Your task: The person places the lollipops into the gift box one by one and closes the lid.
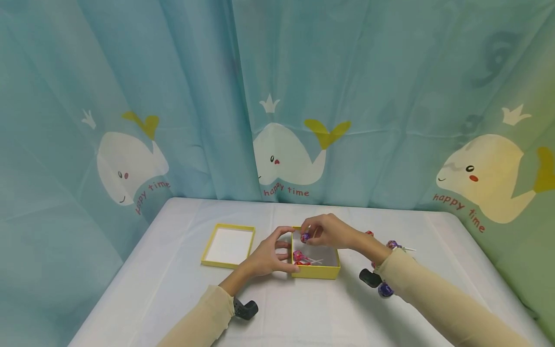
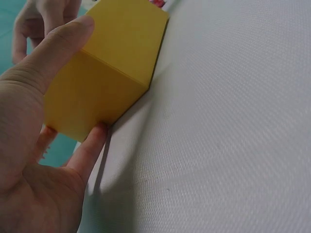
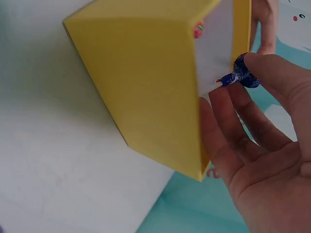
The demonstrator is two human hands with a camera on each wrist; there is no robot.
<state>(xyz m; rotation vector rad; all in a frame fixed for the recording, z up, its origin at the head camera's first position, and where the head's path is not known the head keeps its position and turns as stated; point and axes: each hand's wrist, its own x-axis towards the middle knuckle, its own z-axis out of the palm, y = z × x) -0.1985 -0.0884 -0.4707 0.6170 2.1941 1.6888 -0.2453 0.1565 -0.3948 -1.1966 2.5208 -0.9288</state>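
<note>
A yellow open-topped box [image 1: 318, 273] stands on the table. My left hand [image 1: 265, 256] holds its left side, thumb at the near corner and fingers spread toward the far corner; in the left wrist view the thumb and fingertips touch the yellow walls [image 2: 92, 92]. Over the box's far left part, my right hand [image 1: 331, 232] pinches a purple-wrapped lollipop [image 1: 305, 238]. The right wrist view shows its dark blue wrapper [image 3: 245, 75] between thumb and fingers, with the white stick pointing into the box. Inside, near the front left, lie a pink lollipop [image 1: 297, 256] and a red one [image 1: 302, 263].
Left of the box lies a yellow-rimmed lid [image 1: 217, 264], white inside up. Beside and partly under the right forearm are more lollipops, among them a purple one [image 1: 392, 244], a dark blue one [image 1: 385, 290] and a red one [image 1: 369, 233]. A blue curtain [image 1: 208, 96] hangs behind the table.
</note>
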